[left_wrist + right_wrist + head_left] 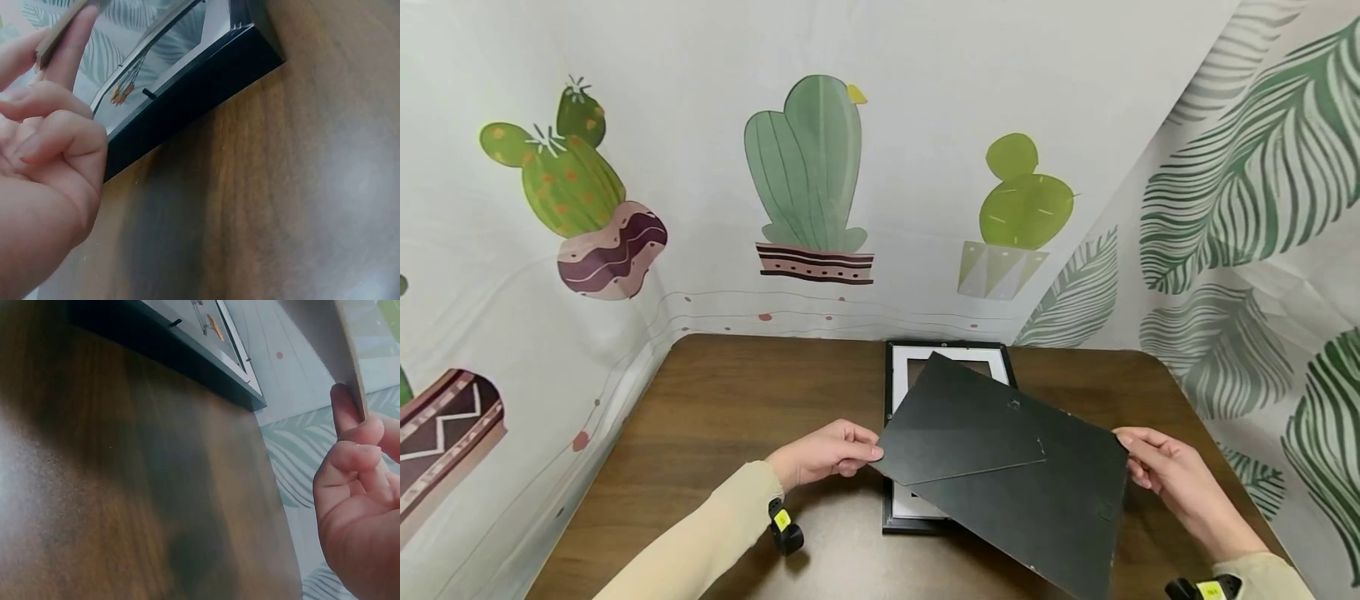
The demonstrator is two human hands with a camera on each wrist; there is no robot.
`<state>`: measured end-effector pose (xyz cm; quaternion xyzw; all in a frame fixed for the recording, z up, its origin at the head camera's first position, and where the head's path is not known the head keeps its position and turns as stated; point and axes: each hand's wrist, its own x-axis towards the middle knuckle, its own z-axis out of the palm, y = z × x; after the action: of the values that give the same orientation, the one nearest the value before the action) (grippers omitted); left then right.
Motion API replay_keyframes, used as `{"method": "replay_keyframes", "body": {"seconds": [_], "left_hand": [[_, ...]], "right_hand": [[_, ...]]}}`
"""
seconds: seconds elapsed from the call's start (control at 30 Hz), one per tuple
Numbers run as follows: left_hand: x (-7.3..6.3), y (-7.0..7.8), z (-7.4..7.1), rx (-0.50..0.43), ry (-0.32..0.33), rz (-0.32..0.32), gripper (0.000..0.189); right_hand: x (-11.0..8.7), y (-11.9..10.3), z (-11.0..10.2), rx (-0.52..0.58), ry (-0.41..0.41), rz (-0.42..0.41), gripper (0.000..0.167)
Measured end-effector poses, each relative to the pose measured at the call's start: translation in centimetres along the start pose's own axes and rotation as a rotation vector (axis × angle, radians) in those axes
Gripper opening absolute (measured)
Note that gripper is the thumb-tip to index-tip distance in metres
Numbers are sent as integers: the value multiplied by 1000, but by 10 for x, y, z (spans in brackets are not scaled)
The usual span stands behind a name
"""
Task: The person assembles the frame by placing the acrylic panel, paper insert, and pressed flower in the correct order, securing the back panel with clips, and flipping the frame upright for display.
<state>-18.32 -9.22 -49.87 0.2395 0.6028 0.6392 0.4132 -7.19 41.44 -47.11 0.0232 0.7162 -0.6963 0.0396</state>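
A black picture frame backing board (pixel 1060 500) with a stand flap (pixel 962 437) on its face is held up at a slant. My left hand (pixel 823 454) pinches its left corner between thumb and fingers. At the right corner, my right hand (pixel 1176 479) pinches the edge. Below the board lies a black picture frame (pixel 916 527), its back facing up and partly covered. A white border (pixel 900 375) shows inside it. In the left wrist view, small orange dried flowers (pixel 122 94) and a black fastening tab (pixel 149 94) appear within the frame.
The frame lies on a brown wooden table (pixel 737 392), near its back edge. Behind and beside the table hangs a white cloth (pixel 700 167) printed with cacti and leaves. Black wrist cameras (pixel 786 529) are strapped over both sleeves.
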Motion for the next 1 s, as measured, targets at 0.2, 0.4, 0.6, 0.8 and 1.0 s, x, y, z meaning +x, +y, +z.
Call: {"method": "replay_keyframes", "body": {"seconds": [0.2,0.4,0.6,0.8,1.0], "left_hand": [[-4,-4,8,-91,110,8,21],[-10,-2,14,-110,167,16,25],[-12,-1,20,-175,204,37,26],[-9,3,32,-229,261,44,25],[-5,3,40,-255,302,26,23]], "right_hand": [[0,5,0,169,-40,-56,35],[-8,19,3,251,-127,-53,47],[-14,36,21,231,60,22,39],[-21,40,51,144,240,48,34],[-23,37,77,-19,110,27,21]]}}
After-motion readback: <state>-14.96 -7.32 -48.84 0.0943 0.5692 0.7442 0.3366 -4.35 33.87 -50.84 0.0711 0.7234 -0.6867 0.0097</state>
